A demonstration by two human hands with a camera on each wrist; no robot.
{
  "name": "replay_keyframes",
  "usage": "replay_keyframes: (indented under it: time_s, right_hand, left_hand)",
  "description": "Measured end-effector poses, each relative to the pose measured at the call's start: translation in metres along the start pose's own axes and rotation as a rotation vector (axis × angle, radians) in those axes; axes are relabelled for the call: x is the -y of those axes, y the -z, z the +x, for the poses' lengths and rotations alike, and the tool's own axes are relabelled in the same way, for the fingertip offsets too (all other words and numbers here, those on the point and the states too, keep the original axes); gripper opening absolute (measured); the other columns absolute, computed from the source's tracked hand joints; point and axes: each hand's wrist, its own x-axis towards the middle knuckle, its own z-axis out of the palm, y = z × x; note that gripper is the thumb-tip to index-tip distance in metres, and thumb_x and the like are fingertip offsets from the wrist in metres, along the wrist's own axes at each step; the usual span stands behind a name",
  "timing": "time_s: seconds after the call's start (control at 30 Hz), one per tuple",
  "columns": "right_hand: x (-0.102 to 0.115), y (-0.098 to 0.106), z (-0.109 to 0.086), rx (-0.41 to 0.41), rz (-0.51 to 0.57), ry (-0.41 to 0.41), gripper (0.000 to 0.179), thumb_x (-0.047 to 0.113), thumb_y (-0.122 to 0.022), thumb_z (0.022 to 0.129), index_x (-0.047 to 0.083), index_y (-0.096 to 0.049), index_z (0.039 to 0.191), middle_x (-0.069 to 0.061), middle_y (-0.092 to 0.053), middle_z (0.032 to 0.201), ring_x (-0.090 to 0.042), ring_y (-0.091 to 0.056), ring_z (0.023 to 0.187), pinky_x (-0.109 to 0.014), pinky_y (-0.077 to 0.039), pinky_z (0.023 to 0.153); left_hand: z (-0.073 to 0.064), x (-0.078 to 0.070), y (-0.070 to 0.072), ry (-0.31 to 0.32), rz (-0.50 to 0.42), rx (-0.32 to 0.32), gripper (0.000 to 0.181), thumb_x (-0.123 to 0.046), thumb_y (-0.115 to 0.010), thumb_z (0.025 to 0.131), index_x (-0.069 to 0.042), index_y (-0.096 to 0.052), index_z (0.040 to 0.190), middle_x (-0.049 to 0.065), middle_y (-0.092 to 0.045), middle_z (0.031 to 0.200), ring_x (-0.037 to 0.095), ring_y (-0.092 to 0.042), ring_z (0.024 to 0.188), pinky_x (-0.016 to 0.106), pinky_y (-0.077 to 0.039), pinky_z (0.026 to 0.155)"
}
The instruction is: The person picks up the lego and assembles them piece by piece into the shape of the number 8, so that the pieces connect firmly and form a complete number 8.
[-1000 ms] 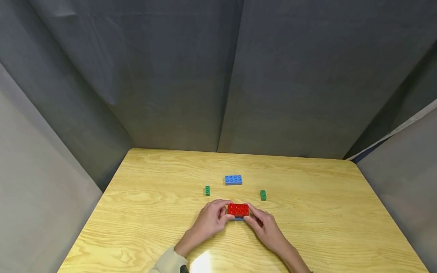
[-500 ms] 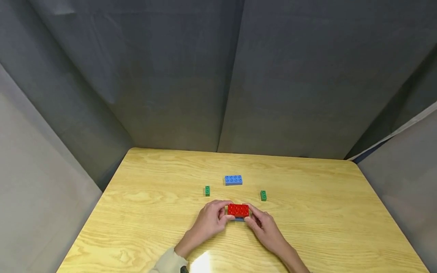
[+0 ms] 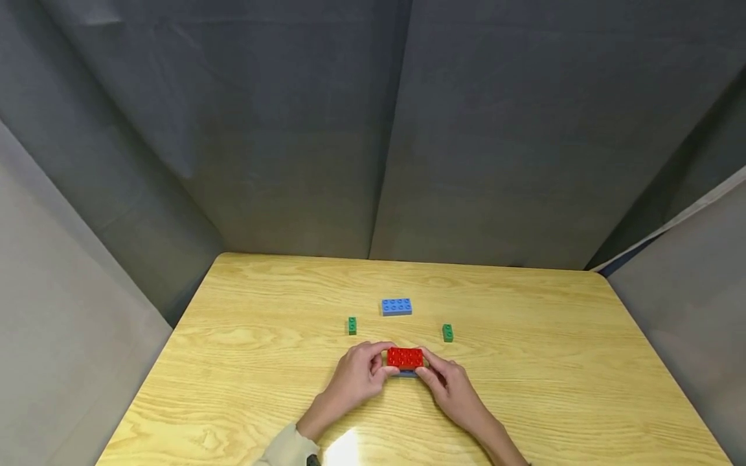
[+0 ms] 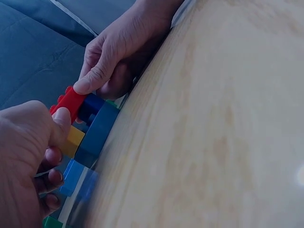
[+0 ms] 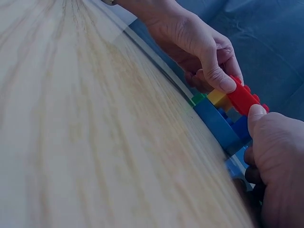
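The red brick (image 3: 405,358) is pinched at both ends by the fingers of the left hand (image 3: 360,374) and right hand (image 3: 457,391), pretty much right over a yellow block (image 4: 74,141) and blue brick (image 4: 98,135) on the counter (image 3: 233,388).

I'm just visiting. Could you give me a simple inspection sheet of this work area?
Surface: wood-grain table, with glare near the person.
Job's things: red eight-stud brick over a yellow brick and dark blue brick, above a blue base brick; whether fully seated, cannot tell.
Clutter: nothing seen beyond loose bricks: blue eight-stud brick, left green brick, right green brick.
Hands: left hand pinches the red brick's left end; right hand, its right end.
Cables: nothing seen.
Surroundings: dark grey curtain behind, paler grey drapes at both sides.
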Motion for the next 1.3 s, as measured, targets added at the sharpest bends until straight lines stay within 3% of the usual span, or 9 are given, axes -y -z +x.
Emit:
replay_keyframes:
  time_s: [0.1,0.23,0.6,0.83,1.03,1.3]
  right_hand:
    - [-0.001,0.0,0.001,-0.002,0.012,-0.003,0.043,0.012,-0.07,0.101,-0.008,-0.062,0.138,-0.005,-0.077,0.099,-0.002,-0.066,0.085,-0.023,-0.056,0.07]
    - [0.0,0.0,0.001,0.003,0.06,-0.041,0.044,0.013,-0.072,0.099,-0.007,-0.064,0.137,0.013,-0.05,0.07,0.003,-0.038,0.06,-0.02,-0.038,0.053]
    - [0.001,-0.002,0.005,0.007,0.183,-0.067,0.038,0.016,-0.077,0.096,0.008,-0.069,0.133,0.012,-0.045,0.068,0.003,-0.034,0.056,-0.016,-0.03,0.051]
    - [-0.001,-0.007,0.015,-0.01,0.242,-0.017,0.033,0.011,-0.08,0.092,0.012,-0.072,0.124,0.009,-0.045,0.065,0.003,-0.034,0.054,-0.016,-0.028,0.05]
    - [-0.002,-0.012,0.028,0.017,0.228,0.004,0.031,0.014,-0.079,0.093,0.015,-0.072,0.123,0.01,-0.044,0.064,0.003,-0.033,0.055,-0.017,-0.028,0.049]
    - [-0.006,-0.012,0.03,0.057,0.193,0.004,0.03,0.023,-0.074,0.099,0.021,-0.07,0.128,0.011,-0.042,0.064,0.003,-0.032,0.055,-0.018,-0.029,0.049]
  left_hand:
    - [0.0,0.001,0.001,0.001,0.005,0.0,0.036,-0.029,-0.082,0.092,-0.015,-0.075,0.124,-0.012,-0.049,0.067,0.002,-0.042,0.063,0.02,-0.037,0.058]
    - [0.001,0.002,0.003,-0.006,0.008,0.006,0.036,-0.032,-0.082,0.091,-0.017,-0.076,0.123,-0.013,-0.049,0.067,0.001,-0.042,0.062,0.02,-0.038,0.056]
    - [0.001,0.001,0.007,0.002,-0.035,0.058,0.035,-0.03,-0.081,0.092,-0.016,-0.074,0.124,-0.012,-0.052,0.069,0.0,-0.044,0.061,0.019,-0.039,0.055]
    - [0.003,0.004,0.009,0.006,-0.049,0.09,0.035,-0.03,-0.079,0.095,-0.016,-0.071,0.126,-0.011,-0.052,0.069,0.0,-0.044,0.06,0.019,-0.038,0.054]
    - [0.006,0.012,0.013,0.016,-0.086,0.097,0.036,-0.026,-0.077,0.097,-0.012,-0.068,0.129,-0.01,-0.051,0.068,0.0,-0.042,0.057,0.018,-0.036,0.052]
    - [0.009,0.02,0.02,-0.015,-0.069,0.095,0.038,-0.038,-0.076,0.096,-0.017,-0.07,0.127,-0.01,-0.052,0.066,0.0,-0.042,0.057,0.019,-0.037,0.054]
